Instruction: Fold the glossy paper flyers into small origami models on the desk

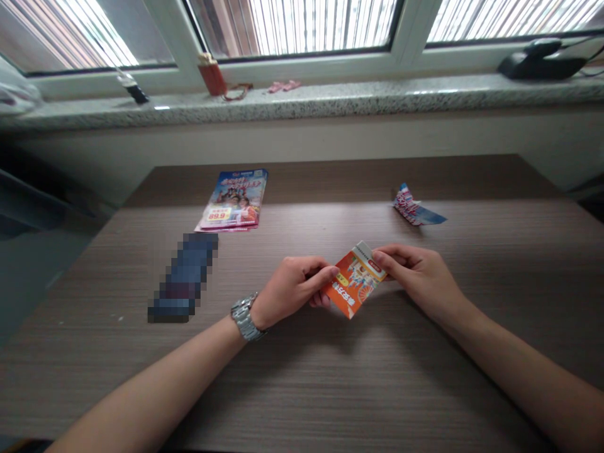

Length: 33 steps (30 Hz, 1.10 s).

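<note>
A small folded orange leaflet (355, 281) is held just above the wooden table (302, 377), near its middle. My left hand (290, 289), with a metal watch on the wrist, pinches the leaflet's left edge with closed fingers. On the other side, my right hand (418, 274) grips its upper right corner between thumb and fingers.
A stack of colourful flyers (233, 200) lies at the back left of the table. A folded blue and red paper piece (415, 209) lies at the back right. A blurred dark object (185, 277) rests left of my hands. The windowsill (302, 100) holds small items.
</note>
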Tool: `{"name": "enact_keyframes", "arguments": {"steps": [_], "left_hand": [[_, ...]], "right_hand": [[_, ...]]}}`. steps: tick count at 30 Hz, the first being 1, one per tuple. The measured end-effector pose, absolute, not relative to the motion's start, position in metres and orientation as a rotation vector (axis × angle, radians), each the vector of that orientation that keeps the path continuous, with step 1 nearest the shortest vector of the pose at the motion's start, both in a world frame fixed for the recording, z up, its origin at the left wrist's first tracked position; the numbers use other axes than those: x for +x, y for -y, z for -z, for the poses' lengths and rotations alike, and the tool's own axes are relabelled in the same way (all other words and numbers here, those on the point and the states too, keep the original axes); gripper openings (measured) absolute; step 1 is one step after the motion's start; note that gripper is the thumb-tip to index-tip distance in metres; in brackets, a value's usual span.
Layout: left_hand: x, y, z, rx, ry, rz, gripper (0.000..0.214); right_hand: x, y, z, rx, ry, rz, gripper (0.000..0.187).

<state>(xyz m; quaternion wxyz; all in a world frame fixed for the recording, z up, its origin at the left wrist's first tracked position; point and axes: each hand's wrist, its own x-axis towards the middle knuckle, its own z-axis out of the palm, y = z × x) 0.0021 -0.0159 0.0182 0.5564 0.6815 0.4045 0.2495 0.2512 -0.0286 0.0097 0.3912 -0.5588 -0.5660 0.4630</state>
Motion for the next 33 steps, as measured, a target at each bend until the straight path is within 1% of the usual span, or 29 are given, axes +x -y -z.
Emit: {"name": "enact_keyframes", "arguments": {"steps": [6, 14, 19, 24, 26, 29, 33], "left_hand": [[0.002, 0.017, -0.012, 1.655, -0.946, -0.589, 0.036], [0.002, 0.015, -0.015, 1.974, -1.039, -0.614, 0.033], [-0.002, 0.012, -0.011, 2.069, -1.016, -0.766, 0.026], [-0.010, 0.009, -0.004, 2.379, -0.835, -0.887, 0.050], [-0.011, 0.008, -0.003, 2.561, -0.819, -0.885, 0.054], [-0.011, 0.006, -0.004, 2.733, -0.804, -0.861, 0.048], [-0.010, 0.008, -0.008, 2.754, -0.749, -0.812, 0.038]], "right_hand": [[0.249, 0.029, -0.009, -1.438, 1.445, -1.199, 0.037], [0.247, 0.030, -0.005, -1.434, 1.465, -1.219, 0.037], [0.249, 0.029, -0.002, -1.453, 1.376, -1.236, 0.041], [0.254, 0.026, 0.001, -1.484, 1.243, -1.274, 0.042], [0.254, 0.026, 0.001, -1.502, 1.217, -1.285, 0.041], [0.254, 0.026, 0.002, -1.483, 1.150, -1.332, 0.039], [0.252, 0.026, 0.003, -1.402, 1.068, -1.419, 0.040]]}}
